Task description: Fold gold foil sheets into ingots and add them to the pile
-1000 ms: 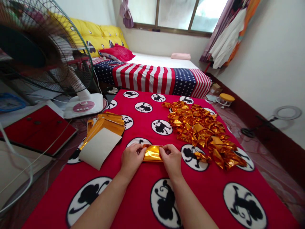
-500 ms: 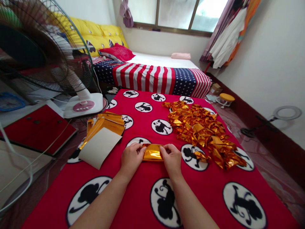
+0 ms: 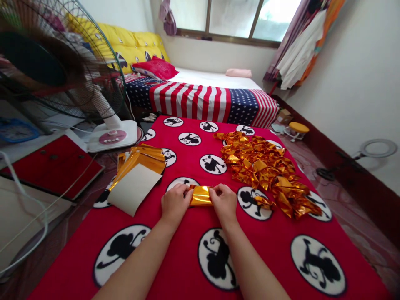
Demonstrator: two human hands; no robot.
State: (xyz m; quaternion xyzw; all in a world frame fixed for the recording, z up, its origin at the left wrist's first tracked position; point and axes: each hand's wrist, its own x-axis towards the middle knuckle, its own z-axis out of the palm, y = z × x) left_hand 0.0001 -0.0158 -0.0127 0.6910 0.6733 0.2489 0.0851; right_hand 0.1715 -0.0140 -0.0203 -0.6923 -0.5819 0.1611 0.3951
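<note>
Between my two hands is a folded strip of shiny gold foil paper (image 3: 201, 196), just above or on the red cloth (image 3: 175, 258). My left hand (image 3: 175, 202) pinches its left end with closed fingers. At the right end, my right hand (image 3: 224, 202) grips it the same way, thumb and fingers pressed together. To the left lies a stack of flat gold foil sheets (image 3: 146, 156), with a pale sheet (image 3: 136, 189) on top showing its plain side. A heap of folded, crumpled gold foil pieces (image 3: 259, 164) spreads over the cloth on the right.
One small foil piece (image 3: 264, 203) lies apart, near my right hand. A running fan (image 3: 114, 135) stands at the left beside a red panel (image 3: 53, 162). Beyond the table is a bed (image 3: 200, 102); a yellow stool (image 3: 298, 128) and a ring light (image 3: 378, 148) are at the right.
The view has shifted slightly. Both hands keep hold of the foil strip, which looks a little narrower and shorter between them. The stack and the heap are unchanged.
</note>
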